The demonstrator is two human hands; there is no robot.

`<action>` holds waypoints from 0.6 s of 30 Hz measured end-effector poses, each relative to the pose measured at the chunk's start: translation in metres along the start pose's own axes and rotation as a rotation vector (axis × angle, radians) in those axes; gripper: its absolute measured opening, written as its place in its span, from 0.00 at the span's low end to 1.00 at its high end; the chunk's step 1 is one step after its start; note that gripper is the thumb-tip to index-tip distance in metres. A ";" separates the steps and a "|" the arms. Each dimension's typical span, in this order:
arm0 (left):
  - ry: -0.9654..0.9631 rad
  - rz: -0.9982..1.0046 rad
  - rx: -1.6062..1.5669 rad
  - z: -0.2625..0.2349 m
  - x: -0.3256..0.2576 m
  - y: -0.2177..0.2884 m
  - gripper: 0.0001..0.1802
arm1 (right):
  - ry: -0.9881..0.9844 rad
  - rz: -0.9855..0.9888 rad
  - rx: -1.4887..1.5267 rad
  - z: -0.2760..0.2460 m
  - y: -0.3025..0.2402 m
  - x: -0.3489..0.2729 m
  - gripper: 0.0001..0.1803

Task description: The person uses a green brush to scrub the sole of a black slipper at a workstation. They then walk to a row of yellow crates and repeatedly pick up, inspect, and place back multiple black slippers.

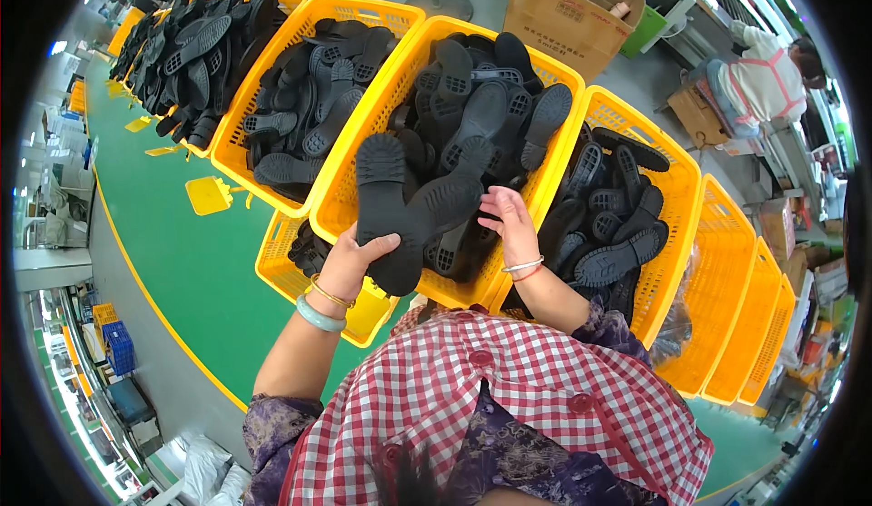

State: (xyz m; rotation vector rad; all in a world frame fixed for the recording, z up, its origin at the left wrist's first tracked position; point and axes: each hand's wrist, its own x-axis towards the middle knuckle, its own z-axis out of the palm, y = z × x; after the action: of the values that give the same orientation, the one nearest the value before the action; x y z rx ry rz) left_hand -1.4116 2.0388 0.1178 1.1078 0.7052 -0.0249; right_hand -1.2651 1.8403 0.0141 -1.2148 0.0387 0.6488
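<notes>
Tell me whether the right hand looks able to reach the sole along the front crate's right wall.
Probably yes: the right hand appears empty, and nothing visible blocks its way to that black sole ahead.

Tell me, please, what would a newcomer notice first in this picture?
Bright yellow baskets, several full of black shoe soles, stand out first, across the upper and middle part. At the centre, the left hand grips a dark sole, with the open right hand to its right. Below, a red-and-white checked apron catches the eye.
</notes>
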 end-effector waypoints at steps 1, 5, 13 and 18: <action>-0.003 -0.006 -0.101 0.001 -0.002 -0.002 0.18 | 0.050 -0.027 0.056 0.003 -0.005 -0.003 0.18; -0.073 -0.042 -0.313 0.002 -0.006 -0.017 0.18 | -0.160 0.123 0.180 0.004 -0.017 -0.011 0.16; 0.124 0.290 -0.292 -0.022 -0.052 0.016 0.20 | -0.142 0.149 0.155 0.017 -0.020 -0.017 0.12; 0.346 0.603 -0.126 -0.057 -0.116 0.057 0.26 | -0.364 0.072 0.058 0.108 -0.024 -0.020 0.16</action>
State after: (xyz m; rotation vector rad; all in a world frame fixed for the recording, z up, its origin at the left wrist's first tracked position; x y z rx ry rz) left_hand -1.5111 2.0755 0.2104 1.1769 0.6413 0.7300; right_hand -1.3037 1.9218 0.0818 -1.0286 -0.2029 0.9178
